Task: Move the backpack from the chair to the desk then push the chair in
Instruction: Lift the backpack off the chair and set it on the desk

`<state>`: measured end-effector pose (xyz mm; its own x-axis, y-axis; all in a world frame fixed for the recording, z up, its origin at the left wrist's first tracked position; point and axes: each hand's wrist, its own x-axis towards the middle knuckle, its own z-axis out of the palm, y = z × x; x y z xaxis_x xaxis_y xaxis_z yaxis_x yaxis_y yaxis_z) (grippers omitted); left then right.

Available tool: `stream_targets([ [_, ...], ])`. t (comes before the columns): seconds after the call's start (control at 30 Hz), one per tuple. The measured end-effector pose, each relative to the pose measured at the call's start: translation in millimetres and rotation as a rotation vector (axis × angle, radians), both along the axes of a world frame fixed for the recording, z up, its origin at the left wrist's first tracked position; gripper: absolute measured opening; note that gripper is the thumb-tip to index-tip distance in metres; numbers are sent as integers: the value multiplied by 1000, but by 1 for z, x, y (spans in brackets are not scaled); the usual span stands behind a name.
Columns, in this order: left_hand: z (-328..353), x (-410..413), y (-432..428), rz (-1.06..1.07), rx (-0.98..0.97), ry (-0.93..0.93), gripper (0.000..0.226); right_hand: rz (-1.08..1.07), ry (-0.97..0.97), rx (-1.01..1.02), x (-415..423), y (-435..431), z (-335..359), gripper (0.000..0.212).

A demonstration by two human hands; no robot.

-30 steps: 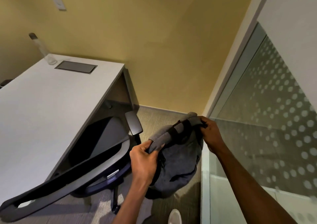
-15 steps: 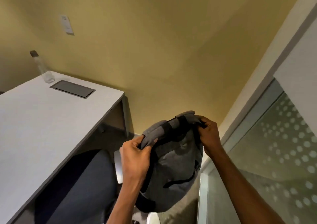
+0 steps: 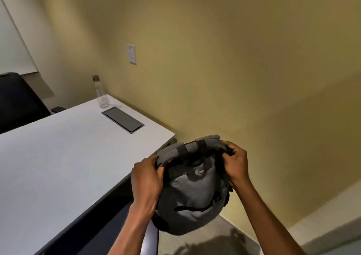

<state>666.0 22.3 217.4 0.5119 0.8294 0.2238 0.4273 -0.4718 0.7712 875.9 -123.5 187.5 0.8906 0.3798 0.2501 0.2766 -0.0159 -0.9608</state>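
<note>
Nearest to me, my two forearms reach up from the bottom edge, and both hands are clamped on the grey backpack. My left hand pinches the padded top edge at its left end, fingers curled over the fabric, while my right hand grips the same top edge at its right end. The backpack hangs in the air between them, sagging below my grip, just off the right-hand edge of the white surface and not resting on it. Under my left forearm I see a dark strip of the chair tucked below the surface's edge, with carpet and my shadow to its right. Farther out on the surface, a dark rectangular cable hatch is set flush into the top, and beyond it a clear bottle with a dark cap stands upright near the far corner. A second dark chair sits at the far left behind the surface. On the yellow wall behind, a white wall plate is mounted.
</note>
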Motion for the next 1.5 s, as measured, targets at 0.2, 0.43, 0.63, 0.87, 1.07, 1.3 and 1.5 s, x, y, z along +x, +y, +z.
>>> stream_targets([
  [0.2,5,50,93,91,228,163,12,60,-1,3,60,99,5,30],
  [0.43,19,119,207,206,324,313,23,134,55,-32,123,208,7,22],
  [0.63,52,179,305,168,215,292,19,153,118,-27,156,282,14,11],
  [0.87,69,234,402,118,146,358,12,158,237,-69,169,353,6,10],
  [1.07,70,287,450,147,123,374,27,119,358,-84,178,400,-1,14],
  [1.3,53,337,483,216,21,279,30,109,369,-128,192,434,-5,10],
  [1.5,40,353,497,241,-60,232,34,148,232,-201,207,452,-2,11],
])
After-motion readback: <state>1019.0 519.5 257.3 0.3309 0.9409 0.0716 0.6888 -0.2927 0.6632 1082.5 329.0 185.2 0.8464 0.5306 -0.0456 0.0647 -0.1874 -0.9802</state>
